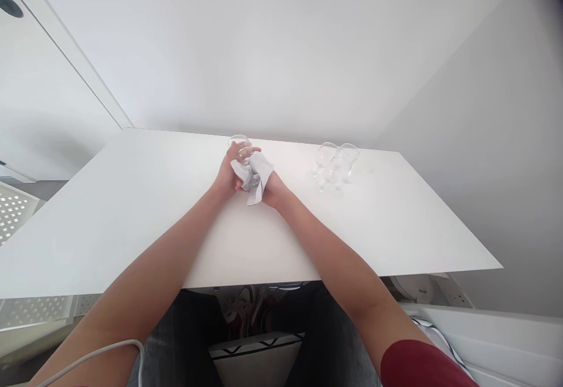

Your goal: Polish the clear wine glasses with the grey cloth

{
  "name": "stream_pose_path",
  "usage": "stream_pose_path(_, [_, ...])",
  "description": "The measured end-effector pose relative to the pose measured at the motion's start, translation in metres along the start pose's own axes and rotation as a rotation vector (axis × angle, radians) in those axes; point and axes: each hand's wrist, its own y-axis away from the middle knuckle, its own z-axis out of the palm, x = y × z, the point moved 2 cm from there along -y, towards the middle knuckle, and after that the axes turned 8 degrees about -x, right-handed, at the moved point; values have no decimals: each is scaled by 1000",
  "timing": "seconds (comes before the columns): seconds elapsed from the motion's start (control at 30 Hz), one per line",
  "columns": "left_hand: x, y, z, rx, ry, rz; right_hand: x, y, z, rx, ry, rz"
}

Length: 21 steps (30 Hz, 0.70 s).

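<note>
My left hand is closed around a clear drinking glass, its fingers curled over the far side. My right hand presses a white cloth against the lower part of that glass, and the cloth hides most of the right fingers. Both hands meet just above the white table. Behind the left fingers shows the rim of another clear glass, mostly covered by the hand. To the right, three clear glasses stand close together.
The white tabletop meets a plain wall at the back. A perforated white basket is beyond the left edge. A white cable crosses my left forearm. Under the table are shoes.
</note>
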Motion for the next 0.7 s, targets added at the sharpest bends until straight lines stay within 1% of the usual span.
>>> stream_pose_path(0.07, [0,-1,-2,-12,33,3,-2,0,-1,79,-46,-35])
stream_pose_path(0.13, [-1,-1,-4,-22,46,5,-1,-1,-3,85,-51,-65])
stream_pose_path(0.23, [1,0,-4,18,10,80,3,-3,-5,43,40,-110])
stream_pose_path(0.3, [3,3,-2,43,-30,126,3,-2,-7,106,148,-161])
stream_pose_path(0.37, [5,5,1,30,-52,95,0,1,-8,166,180,-177])
stream_pose_path(0.4, [5,5,2,10,-54,56,-2,2,-8,153,161,-155])
stream_pose_path(0.43, [5,5,2,-7,-50,23,-3,2,-7,110,134,-120])
stream_pose_path(0.5, [4,5,1,-16,-36,7,-4,1,-6,29,138,-69])
stream_pose_path(0.53, [3,4,0,-2,-31,33,-4,1,-7,57,205,-73])
stream_pose_path(0.57, [3,3,-1,22,-31,76,-3,0,-10,151,310,-99])
stream_pose_path(0.63, [2,2,-2,65,-42,147,-3,0,-15,395,517,-170])
stream_pose_path(0.67, [2,2,-3,78,-44,157,-2,0,-16,452,557,-183])
stream_pose_path(0.7, [1,3,-3,76,-41,144,-1,0,-17,431,538,-170])
